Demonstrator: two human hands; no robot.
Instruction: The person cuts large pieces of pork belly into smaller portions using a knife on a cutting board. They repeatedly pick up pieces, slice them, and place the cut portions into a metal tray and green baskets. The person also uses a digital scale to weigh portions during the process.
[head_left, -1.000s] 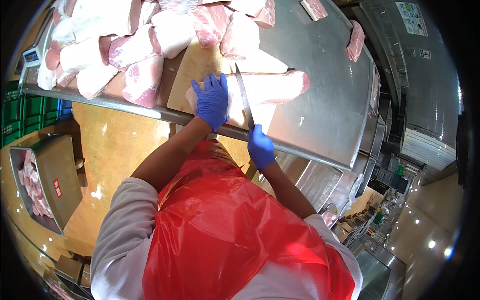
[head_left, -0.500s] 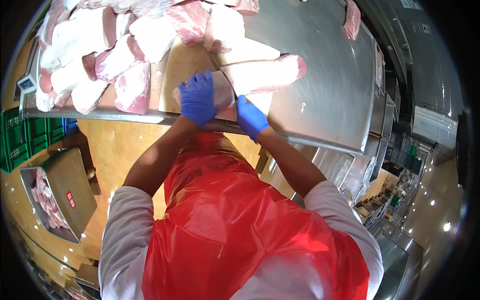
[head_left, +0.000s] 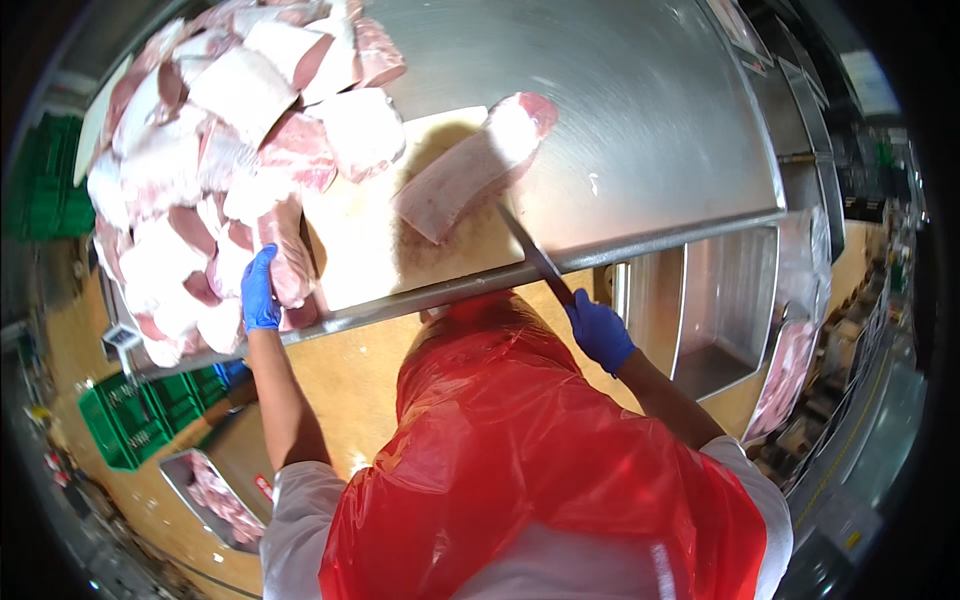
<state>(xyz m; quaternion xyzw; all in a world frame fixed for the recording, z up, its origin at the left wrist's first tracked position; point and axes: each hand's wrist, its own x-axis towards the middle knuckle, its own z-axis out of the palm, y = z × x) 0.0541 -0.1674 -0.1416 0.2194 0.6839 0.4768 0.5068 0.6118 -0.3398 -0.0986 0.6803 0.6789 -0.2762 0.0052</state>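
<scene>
At the right edge of a meat pile, my left hand [head_left: 261, 290], in a blue glove, closes on a pink piece of pork [head_left: 290, 258]. Part of its grip is hidden by the meat. My right hand [head_left: 600, 333], also blue-gloved, is wrapped round the handle of a knife [head_left: 534, 252] in front of the table edge. The blade points up and left over the pale cutting board [head_left: 350, 275], its tip near a long piece of pork loin [head_left: 470, 172]. That loin lies aslant across the board, its far end over the metal table.
Several fat-covered pork pieces [head_left: 240, 95] are heaped on the left of the steel table [head_left: 640, 130]. Below stand green crates [head_left: 135, 420] and a bin of meat scraps [head_left: 222, 500]. A steel basin [head_left: 728, 300] is under the table's right side.
My left hand has moved left from the board to the pile's edge. My right hand has drawn back toward me, and the knife now shows clearly. The view has shifted and turned.
</scene>
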